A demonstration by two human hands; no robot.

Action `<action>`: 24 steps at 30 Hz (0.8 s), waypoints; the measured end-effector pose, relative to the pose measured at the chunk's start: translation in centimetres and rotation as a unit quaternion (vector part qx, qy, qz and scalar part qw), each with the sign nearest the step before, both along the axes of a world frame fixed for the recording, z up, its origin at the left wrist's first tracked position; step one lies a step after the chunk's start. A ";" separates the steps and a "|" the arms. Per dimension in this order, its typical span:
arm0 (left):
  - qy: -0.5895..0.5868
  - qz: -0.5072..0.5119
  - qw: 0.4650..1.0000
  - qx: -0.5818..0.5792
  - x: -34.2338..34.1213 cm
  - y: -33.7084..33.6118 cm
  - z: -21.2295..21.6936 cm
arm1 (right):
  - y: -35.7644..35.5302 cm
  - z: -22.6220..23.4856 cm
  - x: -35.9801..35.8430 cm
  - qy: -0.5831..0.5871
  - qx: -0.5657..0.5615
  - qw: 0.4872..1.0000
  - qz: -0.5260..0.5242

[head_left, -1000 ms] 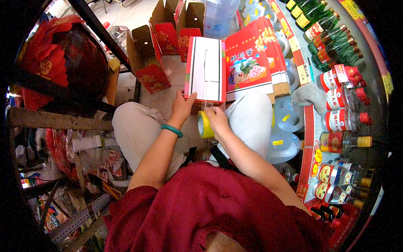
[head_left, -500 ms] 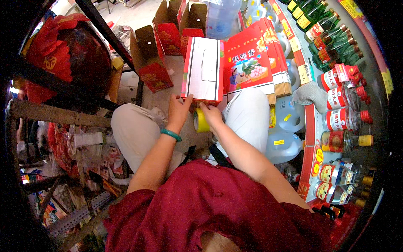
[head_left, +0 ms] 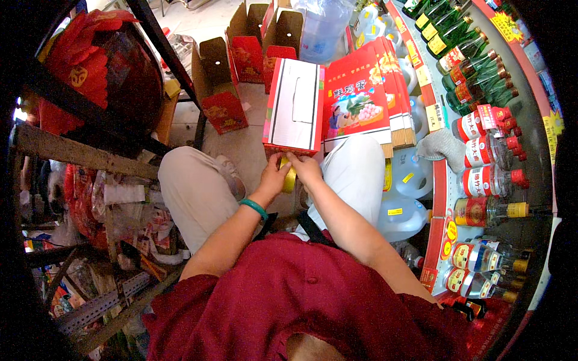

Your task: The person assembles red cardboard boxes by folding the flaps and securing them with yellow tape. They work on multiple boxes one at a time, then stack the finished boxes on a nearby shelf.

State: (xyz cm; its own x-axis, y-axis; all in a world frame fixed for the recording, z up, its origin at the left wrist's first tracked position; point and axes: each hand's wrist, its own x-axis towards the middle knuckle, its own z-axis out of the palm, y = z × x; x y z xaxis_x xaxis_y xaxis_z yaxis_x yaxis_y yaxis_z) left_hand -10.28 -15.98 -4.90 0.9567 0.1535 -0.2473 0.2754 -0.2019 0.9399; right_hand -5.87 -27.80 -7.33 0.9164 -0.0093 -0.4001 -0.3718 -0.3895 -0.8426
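My left hand [head_left: 274,179] and right hand [head_left: 307,171] are meeting at tape [head_left: 289,181], by box's [head_left: 292,108] near end; clamping or not, I cannot tell. Flat cartons [head_left: 357,99] standing right of box.

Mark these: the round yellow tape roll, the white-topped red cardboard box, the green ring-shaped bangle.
Round yellow tape roll [head_left: 289,181], head view: visible side.
White-topped red cardboard box [head_left: 288,115], head view: top panel.
Green ring-shaped bangle [head_left: 256,208], head view: visible band.

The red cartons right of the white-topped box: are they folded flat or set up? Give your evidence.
Folded flat: the red cartons show as thin layers, their brown edges packed close together.
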 end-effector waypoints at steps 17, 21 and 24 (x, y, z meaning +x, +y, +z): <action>0.077 -0.014 0.996 -0.032 1.7 0.5 -3.6 | -1.5 -1.8 1.8 -0.042 -0.094 0.988 0.114; 0.053 0.018 0.998 -0.021 1.8 0.4 -4.8 | -1.6 0.5 1.1 -0.069 -0.175 0.973 0.131; 0.023 0.034 0.999 -0.019 2.1 0.3 -6.9 | -1.6 3.4 0.8 -0.046 -0.234 0.962 0.132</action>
